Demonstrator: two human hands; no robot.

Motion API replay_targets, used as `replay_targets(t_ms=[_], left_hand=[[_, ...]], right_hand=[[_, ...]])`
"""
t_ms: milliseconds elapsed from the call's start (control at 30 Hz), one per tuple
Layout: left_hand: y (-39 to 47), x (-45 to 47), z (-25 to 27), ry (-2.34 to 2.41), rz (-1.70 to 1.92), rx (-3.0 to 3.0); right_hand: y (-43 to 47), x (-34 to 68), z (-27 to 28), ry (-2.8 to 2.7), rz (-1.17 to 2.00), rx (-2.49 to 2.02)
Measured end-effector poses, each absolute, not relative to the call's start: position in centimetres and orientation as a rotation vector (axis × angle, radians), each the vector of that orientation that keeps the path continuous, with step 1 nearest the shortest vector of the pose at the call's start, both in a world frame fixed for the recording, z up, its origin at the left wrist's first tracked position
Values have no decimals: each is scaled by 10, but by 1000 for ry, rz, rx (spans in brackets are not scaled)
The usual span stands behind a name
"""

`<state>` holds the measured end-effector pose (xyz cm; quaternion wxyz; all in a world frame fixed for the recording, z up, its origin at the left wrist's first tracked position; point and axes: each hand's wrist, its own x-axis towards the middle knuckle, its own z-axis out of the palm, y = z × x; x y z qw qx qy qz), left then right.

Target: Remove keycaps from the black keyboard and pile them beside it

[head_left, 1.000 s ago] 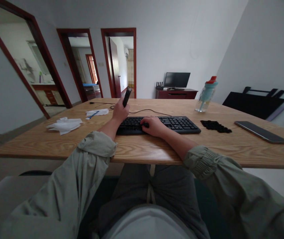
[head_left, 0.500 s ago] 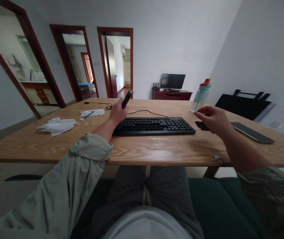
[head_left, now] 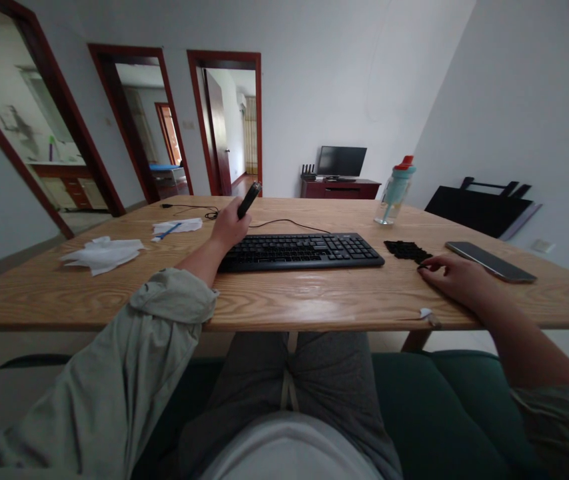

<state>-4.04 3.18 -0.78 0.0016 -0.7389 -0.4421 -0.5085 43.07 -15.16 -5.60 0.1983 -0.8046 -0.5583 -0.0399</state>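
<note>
A black keyboard [head_left: 300, 253] lies across the middle of the wooden table [head_left: 314, 293]. Keys stand on its right part; its left part looks darker and flatter. My left hand [head_left: 230, 225] is closed around a black stick-shaped object [head_left: 249, 199], tilted up above the keyboard's left end. To the right of the keyboard lies a patch of small black keycaps [head_left: 405, 251]. At the near right edge of that patch, my right hand [head_left: 452, 275] rests low on the table, thumb and fingertips pinched on a small black keycap [head_left: 421, 267].
Crumpled white tissues [head_left: 103, 255] lie at the left, with a blue stick [head_left: 168, 231] on another tissue [head_left: 187, 226]. The cable [head_left: 289, 221] runs behind the keyboard. A water bottle [head_left: 395, 192] stands at the back right; a dark flat phone-like slab [head_left: 490, 261] lies by my right hand.
My right hand has come down and toward me, from above the keycaps to their near right edge, uncovering the patch. My left hand keeps its grip on the black stick. The view has shifted slightly.
</note>
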Motion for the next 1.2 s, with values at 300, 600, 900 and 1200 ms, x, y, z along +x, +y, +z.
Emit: replay_targets(t_ms=[300,600,900,1200], left_hand=[[32,-41,-8,-1372,-1599,-2336],[34,-42,-8,-1386,-1579,-2349],[31,-41,-7,-1415,-1548,-2339],[33,-41,-8,-1380,-1529,-2364]], right_hand=[[-153,431,-56,-1568,-60,-2212],[-149,440,-61,-1559,53,-2187],[-154,432,-56,-1553,78,-2179],[-148,428,-53,-1571,-67,-2248]])
